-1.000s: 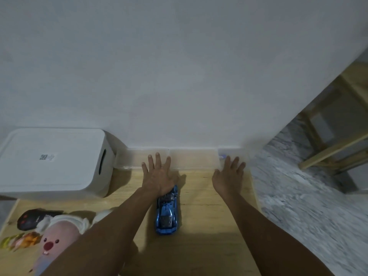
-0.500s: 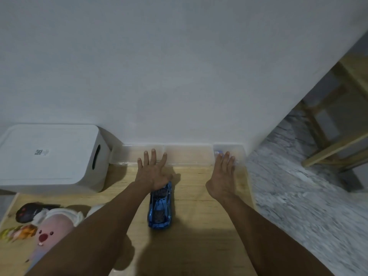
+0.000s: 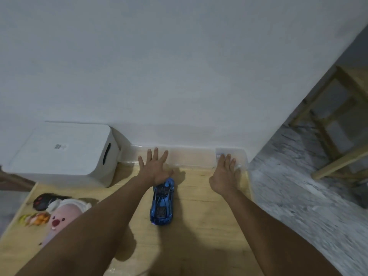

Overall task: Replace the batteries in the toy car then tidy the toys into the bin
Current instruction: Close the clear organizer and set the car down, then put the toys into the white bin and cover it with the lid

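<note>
Batteries not seen anywhere, so swap looked not yet begun. Toy car (image 3: pixel 162 202) sat upright on wooden tabletop (image 3: pixel 199 226), wheels down, underside hidden, nose end tucked under heel of left hand (image 3: pixel 156 169). Left fingers spread wide and straight, reaching toward clear shallow tray (image 3: pixel 191 159) along wall; gripped nothing. Right hand (image 3: pixel 224 173) lay well right of car, fingers straight and close together, tips at small clear box (image 3: pixel 237 156) in far corner; contact with box could not be confirmed, contents blurred. Judged as reach for supplies, possibly batteries or tool, nothing picked up. White lidded bin (image 3: pixel 61 154) stood far left against wall, lid on. Tidy step untouched too: pink plush (image 3: pixel 59 220), black remote-like toy (image 3: pixel 42 201) and small orange-yellow toy (image 3: pixel 33 219) lay loose at left table edge, outside bin. Left to do, by look of it: flip car, open compartment, swap cells, close, open bin, load all toys.
</note>
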A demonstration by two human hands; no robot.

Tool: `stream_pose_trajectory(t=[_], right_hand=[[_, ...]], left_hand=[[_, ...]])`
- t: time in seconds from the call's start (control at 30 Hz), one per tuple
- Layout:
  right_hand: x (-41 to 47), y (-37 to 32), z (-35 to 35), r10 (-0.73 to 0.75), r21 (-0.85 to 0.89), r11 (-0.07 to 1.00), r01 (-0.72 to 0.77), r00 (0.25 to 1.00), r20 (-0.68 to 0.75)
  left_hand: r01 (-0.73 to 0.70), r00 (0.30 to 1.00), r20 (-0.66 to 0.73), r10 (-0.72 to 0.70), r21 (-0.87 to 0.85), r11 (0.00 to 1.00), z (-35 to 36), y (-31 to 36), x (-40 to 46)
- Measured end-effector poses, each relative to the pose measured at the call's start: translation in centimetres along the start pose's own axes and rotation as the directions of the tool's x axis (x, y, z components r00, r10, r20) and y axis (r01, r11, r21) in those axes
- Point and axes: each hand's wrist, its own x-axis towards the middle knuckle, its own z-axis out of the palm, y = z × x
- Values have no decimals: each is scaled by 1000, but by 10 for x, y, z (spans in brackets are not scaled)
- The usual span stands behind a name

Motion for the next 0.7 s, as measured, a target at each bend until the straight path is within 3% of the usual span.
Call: stream_pose_trajectory(t=[0.13, 0.23, 0.33, 0.5, 0.7], right_hand=[[-5, -19, -9, -75, 68, 994, 82, 993, -95], [-11, -43, -16, -176, 176, 964, 199, 975, -135], [-19, -70, -19, -241, 296, 921, 252, 968, -73], [-38, -116, -19, -379, 332, 876, 350, 925, 26], [-71, -169, -2, -488, 363, 836, 412, 861, 145]], left_hand=[[2, 995, -101, -10, -81, 997, -9, -5, -17], [32, 991, -121, -62, -238, 971, -16, -14, -34], [87, 991, -70, -113, -300, 950, -23, -27, -53], [145, 981, -100, -169, -210, 967, -32, -58, -84], [241, 944, -161, -289, -262, 934, -33, -120, -124]])
